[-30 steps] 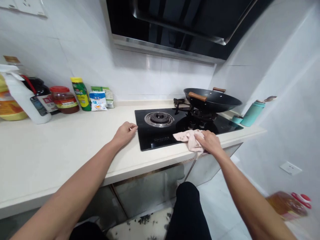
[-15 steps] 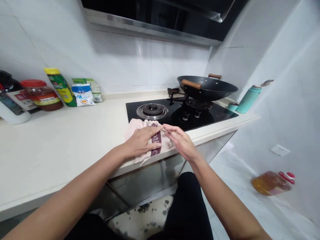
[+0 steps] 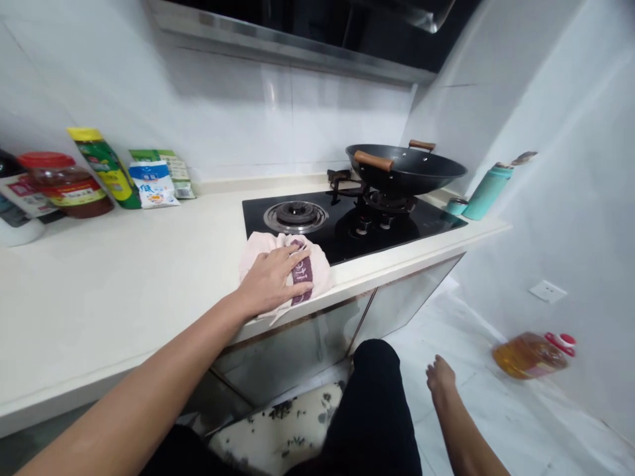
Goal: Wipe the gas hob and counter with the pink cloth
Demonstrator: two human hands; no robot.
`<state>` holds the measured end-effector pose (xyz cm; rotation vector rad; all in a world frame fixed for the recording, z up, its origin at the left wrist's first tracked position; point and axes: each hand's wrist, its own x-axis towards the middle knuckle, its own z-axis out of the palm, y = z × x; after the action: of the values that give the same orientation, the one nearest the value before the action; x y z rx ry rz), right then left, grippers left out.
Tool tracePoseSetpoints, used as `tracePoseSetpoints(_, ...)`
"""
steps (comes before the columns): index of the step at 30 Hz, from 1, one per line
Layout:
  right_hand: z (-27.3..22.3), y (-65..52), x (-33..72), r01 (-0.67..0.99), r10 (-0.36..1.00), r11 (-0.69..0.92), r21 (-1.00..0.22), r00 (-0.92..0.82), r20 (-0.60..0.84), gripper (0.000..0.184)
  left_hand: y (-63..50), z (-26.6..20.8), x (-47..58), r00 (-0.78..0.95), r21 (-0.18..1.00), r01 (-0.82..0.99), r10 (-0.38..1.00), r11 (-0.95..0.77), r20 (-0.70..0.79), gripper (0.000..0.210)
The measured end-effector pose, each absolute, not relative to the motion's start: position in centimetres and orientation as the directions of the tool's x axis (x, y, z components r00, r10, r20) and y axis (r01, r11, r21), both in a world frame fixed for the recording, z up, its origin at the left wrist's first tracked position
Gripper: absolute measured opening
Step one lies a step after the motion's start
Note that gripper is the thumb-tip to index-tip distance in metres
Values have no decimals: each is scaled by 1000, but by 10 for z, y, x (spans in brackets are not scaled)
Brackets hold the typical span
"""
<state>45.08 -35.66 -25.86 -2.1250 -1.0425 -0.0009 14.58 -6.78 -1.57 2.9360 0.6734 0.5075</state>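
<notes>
A crumpled pale pink cloth [image 3: 321, 268] with a purple lettered band lies at the counter's front edge, against the near edge of the black gas hob [image 3: 342, 244]. My left hand [image 3: 272, 277] rests on top of it, palm down, fingers spread over the band. A corner of the cloth hangs at the counter's rim. Off to the right and lower, my right hand [image 3: 440, 375] is away from the counter, above the floor beside my knee. Its fingers are curled in, and I see nothing in them.
A black wok [image 3: 407, 172] with wooden handles sits on the right burner. Beside it is a turquoise bottle-shaped holder [image 3: 489, 193]. Several seasoning containers, including a red-lidded jar [image 3: 69, 188], line the left wall. An oil jug [image 3: 530, 354] stands on the floor.
My right hand has left the cloth and moved down and right, its fingers now curled. My left hand stays on the cloth. The view has shifted slightly.
</notes>
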Motion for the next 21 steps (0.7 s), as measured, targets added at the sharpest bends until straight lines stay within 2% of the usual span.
tracePoseSetpoints(1, -254, -354, 456, 648, 666, -373, -664, 685, 295, 40, -68, -16, 146, 847, 163, 409, 440, -898, 298, 73)
tracePoseSetpoints(3, -248, -344, 447, 485, 664, -279, -829, 721, 198, 47, -68, -16, 147, 847, 171, 409, 443, -896, 294, 73)
tracePoseSetpoints(4, -248, -339, 430, 333, 692, -203, -921, 714, 105, 51, -68, -15, 147, 848, 175, 408, 443, -896, 292, 73)
tracePoseSetpoints(5, -250, -336, 406, 115, 738, -119, -986, 675, -11, 51, -69, -15, 147, 848, 179, 408, 445, -895, 290, 73)
tracePoseSetpoints(6, -254, -335, 378, -171, 814, -66, -983, 561, -153, 50, -69, -14, 147, 847, 183, 409, 446, -894, 288, 73)
tracePoseSetpoints(7, -260, -338, 348, -375, 883, -88, -923, 400, -247, 51, -70, -14, 147, 847, 187, 409, 448, -893, 285, 74)
tracePoseSetpoints(8, -266, -342, 319, -501, 922, -168, -849, 226, -316, 53, -71, -13, 147, 848, 191, 410, 450, -892, 281, 74)
tracePoseSetpoints(9, -272, -348, 296, -555, 932, -273, -786, 51, -359, 54, -72, -13, 147, 847, 193, 413, 453, -890, 277, 74)
tracePoseSetpoints(11, -281, -360, 277, -544, 904, -421, -725, -189, -383, 52, -72, -13, 147, 847, 192, 421, 460, -887, 268, 74)
tracePoseSetpoints(12, -284, -364, 283, -546, 906, -414, -729, -171, -386, 50, -73, -14, 147, 847, 188, 423, 460, -886, 266, 73)
tracePoseSetpoints(13, -285, -365, 298, -549, 917, -353, -758, -41, -397, 51, -73, -14, 147, 848, 183, 423, 459, -887, 266, 73)
tracePoseSetpoints(14, -284, -365, 320, -466, 905, -310, -829, 123, -407, 50, -73, -15, 147, 848, 179, 422, 457, -889, 268, 73)
tracePoseSetpoints(15, -281, -363, 346, -354, 861, -262, -898, 335, -383, 50, -73, -15, 146, 848, 178, 421, 456, -889, 269, 73)
tracePoseSetpoints(17, -270, -357, 402, -80, 704, -240, -967, 672, -230, 52, -74, -14, 145, 848, 191, 426, 464, -884, 257, 74)
tracePoseSetpoints(19, -254, -351, 449, 75, 571, -237, -969, 817, -77, 51, -75, -11, 145, 845, 220, 444, 488, -869, 221, 78)
tracePoseSetpoints(21, -232, -345, 480, 103, 500, -158, -982, 866, 10, 44, -75, -5, 148, 841, 241, 472, 515, -848, 164, 83)
